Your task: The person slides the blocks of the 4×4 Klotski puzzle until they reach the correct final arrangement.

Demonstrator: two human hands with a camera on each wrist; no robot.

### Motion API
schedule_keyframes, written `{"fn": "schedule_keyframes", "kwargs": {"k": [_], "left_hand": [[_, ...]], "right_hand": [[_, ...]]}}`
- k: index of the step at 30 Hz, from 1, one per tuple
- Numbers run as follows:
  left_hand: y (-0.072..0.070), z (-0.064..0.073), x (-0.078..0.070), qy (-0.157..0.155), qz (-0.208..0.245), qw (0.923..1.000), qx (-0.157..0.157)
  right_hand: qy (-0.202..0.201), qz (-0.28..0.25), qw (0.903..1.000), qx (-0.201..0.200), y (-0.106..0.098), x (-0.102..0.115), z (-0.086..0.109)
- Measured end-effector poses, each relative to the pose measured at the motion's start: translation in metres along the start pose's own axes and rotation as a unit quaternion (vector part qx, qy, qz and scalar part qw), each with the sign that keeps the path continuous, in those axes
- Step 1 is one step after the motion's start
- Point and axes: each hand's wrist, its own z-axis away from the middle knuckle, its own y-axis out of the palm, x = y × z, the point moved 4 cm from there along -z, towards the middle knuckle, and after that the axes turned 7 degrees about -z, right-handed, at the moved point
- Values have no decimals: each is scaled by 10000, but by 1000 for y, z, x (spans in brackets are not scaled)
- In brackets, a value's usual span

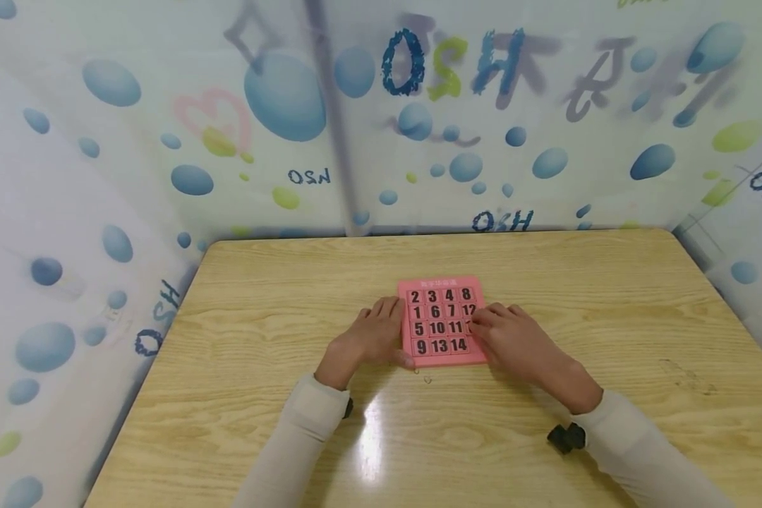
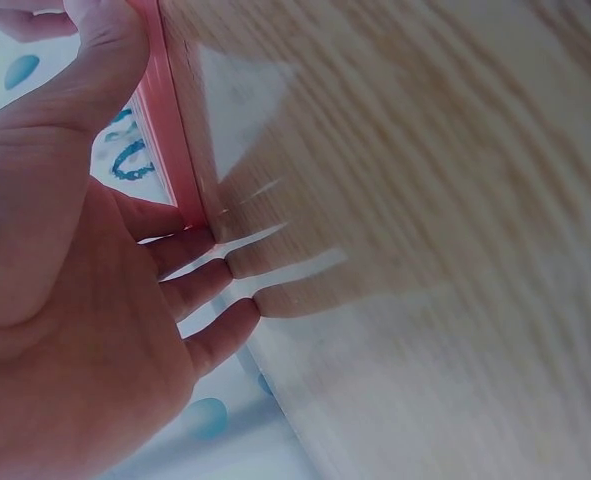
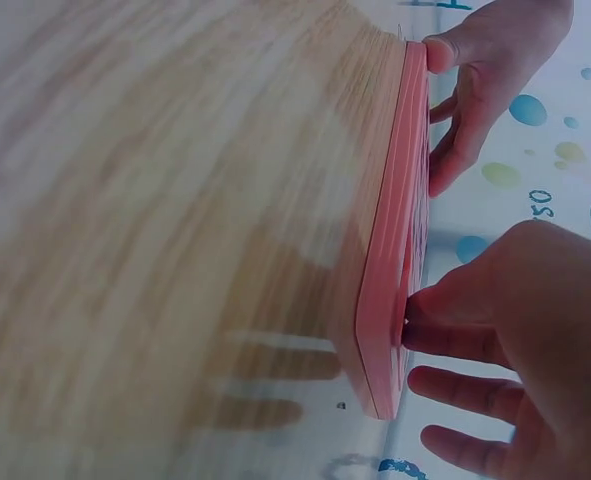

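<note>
A pink number sliding puzzle [image 1: 441, 361] lies flat on the wooden table, black numbers on its square tiles. My left hand [image 1: 373, 337] rests along its left side, thumb by the near left corner. In the left wrist view, the fingers of that hand [image 2: 85, 330] stretch out loosely beside the pink edge. Over the right column, my right hand [image 1: 522, 344] touches the third row with thumb and index fingertips, mostly hiding the tile there. Pink shows right of tile 14 [image 1: 458, 345]. In the right wrist view, the other fingers [image 3: 465, 390] extend apart, off the puzzle.
The wooden table [image 1: 260, 317] spreads around the puzzle on all sides. Behind it stands a pale wall covering [image 1: 381, 155] with blue and green drops and lettering. Dark wrist devices [image 1: 566, 438] show at the sleeve cuffs.
</note>
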Motion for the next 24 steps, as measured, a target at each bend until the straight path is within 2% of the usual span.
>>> {"fn": "schedule_keyframes", "kwargs": {"k": [10,24], "left_hand": [[-3,2,-2,21,-47,10000,-83],[-1,1,-2,-47,-44,10000,-14]], "right_hand": [[-86,130,9999,-41,-2,2,2],[-221,201,9995,42,-4,10,8]]}}
